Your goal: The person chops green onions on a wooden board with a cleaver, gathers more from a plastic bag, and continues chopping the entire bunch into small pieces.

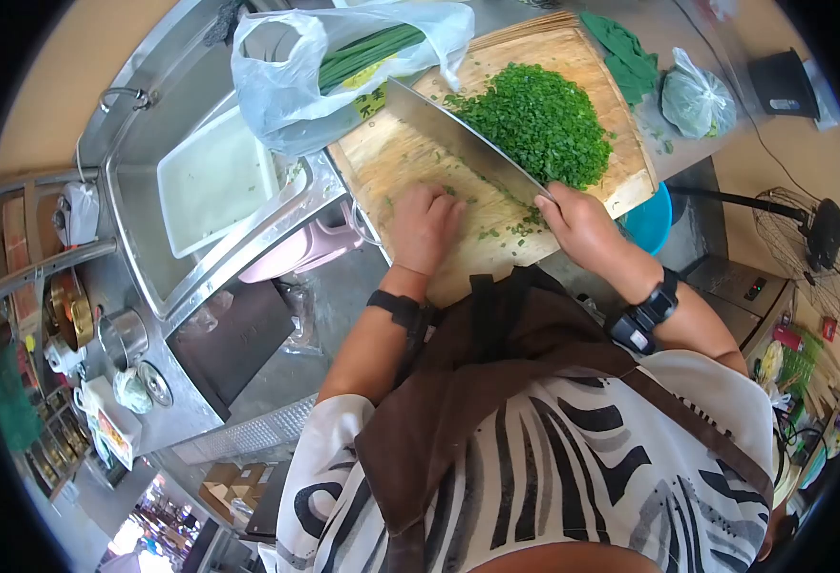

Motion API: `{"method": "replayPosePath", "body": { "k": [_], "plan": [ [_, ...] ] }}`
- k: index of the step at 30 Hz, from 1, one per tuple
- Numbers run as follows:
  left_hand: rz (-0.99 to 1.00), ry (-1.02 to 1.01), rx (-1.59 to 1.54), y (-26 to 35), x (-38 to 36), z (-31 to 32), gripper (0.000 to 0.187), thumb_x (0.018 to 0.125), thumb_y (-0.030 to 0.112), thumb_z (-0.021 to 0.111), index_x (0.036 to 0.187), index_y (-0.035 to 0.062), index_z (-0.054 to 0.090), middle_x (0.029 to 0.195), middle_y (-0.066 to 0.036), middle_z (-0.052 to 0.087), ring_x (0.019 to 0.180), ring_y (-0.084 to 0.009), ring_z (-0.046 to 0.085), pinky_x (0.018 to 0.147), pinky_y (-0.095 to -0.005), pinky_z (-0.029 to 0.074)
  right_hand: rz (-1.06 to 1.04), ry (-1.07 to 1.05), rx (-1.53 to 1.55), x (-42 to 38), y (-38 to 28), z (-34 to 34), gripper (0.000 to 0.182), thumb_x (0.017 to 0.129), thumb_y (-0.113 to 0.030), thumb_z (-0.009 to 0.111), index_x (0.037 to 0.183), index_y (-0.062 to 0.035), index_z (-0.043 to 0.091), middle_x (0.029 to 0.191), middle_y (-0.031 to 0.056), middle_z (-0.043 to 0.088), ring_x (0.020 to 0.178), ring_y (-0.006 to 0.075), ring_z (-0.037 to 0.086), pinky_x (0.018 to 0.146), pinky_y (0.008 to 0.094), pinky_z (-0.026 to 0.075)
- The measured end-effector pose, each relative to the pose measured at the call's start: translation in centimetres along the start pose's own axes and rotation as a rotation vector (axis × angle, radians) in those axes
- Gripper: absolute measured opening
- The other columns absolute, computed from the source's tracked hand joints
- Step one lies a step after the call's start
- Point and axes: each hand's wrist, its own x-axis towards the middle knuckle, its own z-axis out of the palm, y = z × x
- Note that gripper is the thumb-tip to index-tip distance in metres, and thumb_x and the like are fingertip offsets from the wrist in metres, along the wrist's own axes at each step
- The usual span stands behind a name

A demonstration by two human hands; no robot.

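A large knife (472,143) lies across the wooden cutting board (372,162), its handle end in my right hand (582,224), which is closed round it. Beyond the blade is a big heap of chopped green herbs (544,119). My left hand (426,224) rests on the near part of the board with its fingers curled in; whether anything is under them is hidden. Small green bits are scattered between my two hands. At the board's far left, a translucent plastic bag (286,95) holds long green stalks (367,59).
A metal sink (143,239) with a white tray (214,181) is on the left. A green cloth (620,57) and a tied plastic bag (697,98) lie right of the board. A blue bowl (651,224) shows below its right corner, and a black fan (826,234) stands farther right.
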Motion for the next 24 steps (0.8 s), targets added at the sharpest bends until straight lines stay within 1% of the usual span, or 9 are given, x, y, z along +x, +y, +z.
{"method": "replayPosePath", "body": {
  "k": [1,5,7,8,12,14,17,21,24],
  "plan": [
    [-0.002,-0.020,0.012,0.0,-0.3,-0.6,0.014,0.070,0.008,0.071,0.079,0.0075,0.060,0.085,-0.008,0.056,0.082,-0.0296,0.054,0.071,-0.0397,0.044,-0.066,0.047,-0.020,-0.5,-0.3,-0.1,0.020,0.094,-0.020,0.052,0.089,-0.0005,0.051,0.075,0.0236,0.058,0.068,0.0439,0.057,0.061,0.0507,0.045],
    [0.014,-0.089,0.036,0.2,-0.9,-1.6,0.014,0.069,0.008,0.072,0.077,0.0079,0.061,0.086,-0.006,0.057,0.085,-0.0286,0.053,0.076,-0.0412,0.043,-0.095,0.036,-0.066,-1.8,-1.3,0.3,0.019,0.093,-0.019,0.053,0.089,-0.0005,0.051,0.074,0.0227,0.059,0.067,0.0418,0.058,0.059,0.0493,0.046],
    [0.025,-0.076,0.046,-0.3,-1.3,-1.1,0.014,0.069,0.008,0.072,0.077,0.0080,0.061,0.086,-0.006,0.057,0.085,-0.0286,0.054,0.076,-0.0413,0.042,-0.098,-0.111,-0.120,-2.0,-0.4,1.9,0.022,0.095,-0.021,0.052,0.090,0.0000,0.050,0.069,0.0220,0.058,0.065,0.0420,0.058,0.059,0.0494,0.046],
    [0.037,-0.061,0.057,-0.4,-1.4,-0.9,0.014,0.068,0.008,0.072,0.077,0.0080,0.062,0.086,-0.006,0.058,0.085,-0.0285,0.054,0.077,-0.0415,0.042,-0.090,-0.126,-0.150,-2.1,-0.1,2.1,0.021,0.095,-0.021,0.052,0.089,-0.0002,0.051,0.069,0.0214,0.059,0.065,0.0417,0.058,0.059,0.0500,0.047],
    [0.035,-0.044,0.104,-0.1,-1.1,-0.9,0.014,0.068,0.008,0.072,0.078,0.0081,0.062,0.086,-0.006,0.058,0.085,-0.0286,0.054,0.078,-0.0410,0.042,-0.166,-0.052,-0.144,-1.5,-0.2,1.3,0.022,0.094,-0.021,0.052,0.087,-0.0004,0.051,0.069,0.0210,0.058,0.065,0.0419,0.058,0.058,0.0496,0.047],
    [0.013,-0.051,0.108,0.0,-1.4,-1.1,0.015,0.069,0.009,0.073,0.079,0.0111,0.062,0.086,-0.004,0.060,0.085,-0.0273,0.056,0.077,-0.0409,0.041,-0.114,-0.084,-0.152,-2.0,-1.2,0.7,0.020,0.093,-0.020,0.052,0.087,-0.0011,0.055,0.070,0.0207,0.061,0.068,0.0396,0.061,0.061,0.0491,0.048],
    [0.024,-0.029,0.084,-0.1,-1.5,-1.3,0.015,0.070,0.009,0.073,0.080,0.0111,0.062,0.085,-0.004,0.060,0.085,-0.0270,0.056,0.078,-0.0409,0.041,-0.134,-0.140,-0.165,-2.1,0.4,2.0,0.021,0.093,-0.021,0.052,0.087,-0.0011,0.055,0.070,0.0200,0.061,0.067,0.0399,0.060,0.061,0.0491,0.048],
    [0.037,-0.036,0.063,0.0,-1.4,-2.1,0.013,0.070,0.007,0.071,0.078,0.0092,0.062,0.085,-0.005,0.060,0.087,-0.0276,0.056,0.081,-0.0402,0.042,-0.153,-0.151,-0.200,-1.1,-0.7,0.3,0.020,0.093,-0.021,0.053,0.086,-0.0015,0.054,0.070,0.0195,0.060,0.067,0.0400,0.060,0.060,0.0490,0.048],
    [-0.059,-0.018,0.051,0.3,-2.2,-3.1,0.014,0.069,0.008,0.072,0.078,0.0094,0.061,0.086,-0.005,0.059,0.088,-0.0276,0.056,0.082,-0.0409,0.041,-0.178,-0.091,-0.159,-1.7,-1.0,0.6,0.021,0.092,-0.021,0.053,0.085,-0.0016,0.054,0.068,0.0195,0.060,0.066,0.0400,0.060,0.060,0.0489,0.048]
  ]
}}
